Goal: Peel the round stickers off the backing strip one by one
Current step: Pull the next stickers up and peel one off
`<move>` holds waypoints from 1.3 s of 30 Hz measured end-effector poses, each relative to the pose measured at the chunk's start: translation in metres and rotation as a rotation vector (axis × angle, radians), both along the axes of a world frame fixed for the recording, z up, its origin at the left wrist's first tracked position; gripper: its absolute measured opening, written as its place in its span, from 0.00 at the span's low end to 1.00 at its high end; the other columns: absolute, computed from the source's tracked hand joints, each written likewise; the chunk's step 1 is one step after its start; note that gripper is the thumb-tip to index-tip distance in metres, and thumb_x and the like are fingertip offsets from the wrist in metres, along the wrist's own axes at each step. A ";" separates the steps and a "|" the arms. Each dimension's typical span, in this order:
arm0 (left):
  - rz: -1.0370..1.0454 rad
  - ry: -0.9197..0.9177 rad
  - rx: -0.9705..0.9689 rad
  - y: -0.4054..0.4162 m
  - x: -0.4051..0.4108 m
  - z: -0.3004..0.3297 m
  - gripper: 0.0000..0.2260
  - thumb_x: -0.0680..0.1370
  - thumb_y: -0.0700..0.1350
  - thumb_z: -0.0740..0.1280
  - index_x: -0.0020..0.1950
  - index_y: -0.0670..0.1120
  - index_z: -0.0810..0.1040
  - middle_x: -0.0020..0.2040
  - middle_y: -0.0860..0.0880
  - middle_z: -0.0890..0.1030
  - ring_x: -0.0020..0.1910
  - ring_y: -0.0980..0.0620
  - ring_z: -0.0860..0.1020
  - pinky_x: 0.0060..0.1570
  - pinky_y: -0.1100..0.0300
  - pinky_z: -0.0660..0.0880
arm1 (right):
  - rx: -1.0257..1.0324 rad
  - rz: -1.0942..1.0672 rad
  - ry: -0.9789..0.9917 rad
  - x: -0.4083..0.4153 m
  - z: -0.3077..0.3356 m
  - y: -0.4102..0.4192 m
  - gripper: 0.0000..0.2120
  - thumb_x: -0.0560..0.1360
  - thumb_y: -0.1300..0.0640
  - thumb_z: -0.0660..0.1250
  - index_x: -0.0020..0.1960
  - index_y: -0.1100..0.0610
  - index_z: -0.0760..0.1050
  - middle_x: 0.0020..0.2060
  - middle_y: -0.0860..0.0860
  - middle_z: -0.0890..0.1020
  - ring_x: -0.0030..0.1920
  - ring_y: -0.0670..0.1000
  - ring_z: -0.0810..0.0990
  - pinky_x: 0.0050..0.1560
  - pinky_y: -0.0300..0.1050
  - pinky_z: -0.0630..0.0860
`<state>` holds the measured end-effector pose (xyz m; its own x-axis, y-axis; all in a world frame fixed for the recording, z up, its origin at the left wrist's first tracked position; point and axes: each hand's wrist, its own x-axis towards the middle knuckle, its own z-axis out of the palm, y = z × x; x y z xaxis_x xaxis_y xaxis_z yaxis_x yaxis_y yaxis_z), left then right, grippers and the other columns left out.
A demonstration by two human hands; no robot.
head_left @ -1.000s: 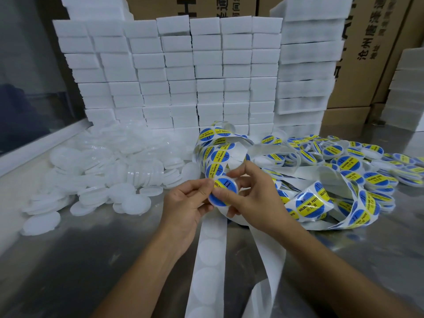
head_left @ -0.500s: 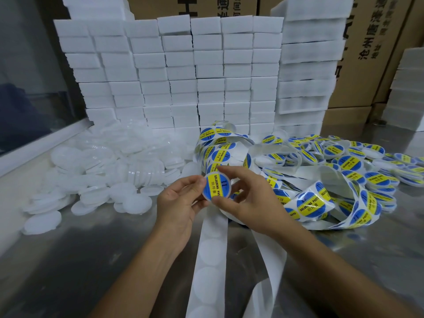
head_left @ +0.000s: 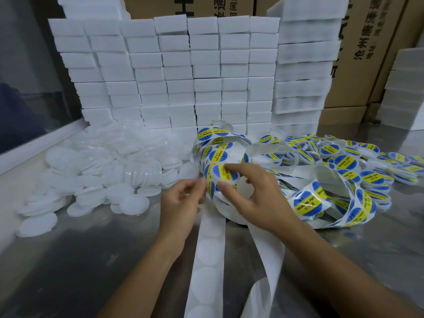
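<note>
Steel table (head_left: 68, 271), right hand (head_left: 259, 198) pinching sticker (head_left: 223, 173), left hand (head_left: 181, 203) holding backing strip (head_left: 206, 260)

Sticker (head_left: 223, 173) now off strip, in right hand (head_left: 259, 198)

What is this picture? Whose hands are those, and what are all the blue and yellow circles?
The camera sits on a person's head, looking down at their own two hands. The blue and yellow circles are round stickers on a long paper backing strip. The right hand pinches one sticker, seemingly peeling it off, while the left hand holds the strip. On the shiny metal table lie plain white discs and labelled discs. White blocks are stacked behind.
</note>
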<state>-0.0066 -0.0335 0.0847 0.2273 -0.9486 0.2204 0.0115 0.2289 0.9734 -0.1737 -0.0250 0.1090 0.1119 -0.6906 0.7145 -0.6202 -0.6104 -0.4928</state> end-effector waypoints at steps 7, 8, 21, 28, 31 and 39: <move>0.026 -0.506 0.015 -0.008 0.002 -0.024 0.16 0.65 0.62 0.75 0.48 0.62 0.74 0.45 0.61 0.79 0.40 0.64 0.78 0.38 0.67 0.72 | 0.047 -0.346 -0.225 -0.050 0.031 -0.032 0.19 0.74 0.48 0.72 0.61 0.54 0.80 0.47 0.46 0.81 0.46 0.45 0.77 0.50 0.42 0.73; 0.022 -0.528 0.018 -0.009 0.001 -0.025 0.16 0.65 0.64 0.74 0.46 0.64 0.73 0.45 0.61 0.79 0.40 0.64 0.78 0.40 0.65 0.74 | 0.071 -0.402 -0.208 -0.062 0.037 -0.041 0.19 0.74 0.47 0.72 0.61 0.55 0.80 0.45 0.47 0.81 0.44 0.47 0.77 0.48 0.44 0.73; 0.084 -0.694 0.054 -0.015 -0.001 -0.028 0.14 0.66 0.65 0.73 0.41 0.61 0.73 0.40 0.63 0.78 0.40 0.65 0.76 0.52 0.52 0.77 | 0.632 -0.790 0.258 -0.151 0.032 -0.127 0.12 0.75 0.52 0.69 0.50 0.62 0.77 0.46 0.59 0.80 0.48 0.60 0.79 0.47 0.49 0.77; 0.091 -0.689 0.065 -0.014 -0.003 -0.026 0.13 0.66 0.65 0.72 0.39 0.62 0.72 0.38 0.62 0.78 0.40 0.64 0.77 0.52 0.51 0.77 | 0.556 -0.745 0.269 -0.138 0.046 -0.121 0.10 0.76 0.57 0.62 0.53 0.60 0.79 0.50 0.59 0.82 0.50 0.62 0.78 0.51 0.50 0.76; 0.091 -0.684 0.064 -0.014 -0.003 -0.026 0.13 0.66 0.65 0.72 0.39 0.61 0.72 0.38 0.63 0.77 0.41 0.65 0.76 0.54 0.51 0.76 | 0.321 -0.699 0.159 -0.108 0.050 -0.104 0.11 0.78 0.53 0.62 0.50 0.58 0.80 0.45 0.57 0.84 0.47 0.60 0.80 0.50 0.52 0.78; 0.087 -0.662 0.053 -0.015 -0.001 -0.027 0.13 0.66 0.64 0.73 0.40 0.60 0.73 0.38 0.61 0.78 0.41 0.63 0.77 0.52 0.52 0.77 | 0.221 -0.503 0.090 -0.020 0.028 -0.048 0.27 0.73 0.31 0.57 0.66 0.44 0.59 0.33 0.50 0.80 0.36 0.56 0.76 0.39 0.50 0.72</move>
<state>-0.0079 -0.0489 0.0575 0.1365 -0.9462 0.2935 -0.6088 0.1536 0.7783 -0.1938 -0.0734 0.1370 -0.2164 -0.8070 0.5495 -0.8541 -0.1161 -0.5070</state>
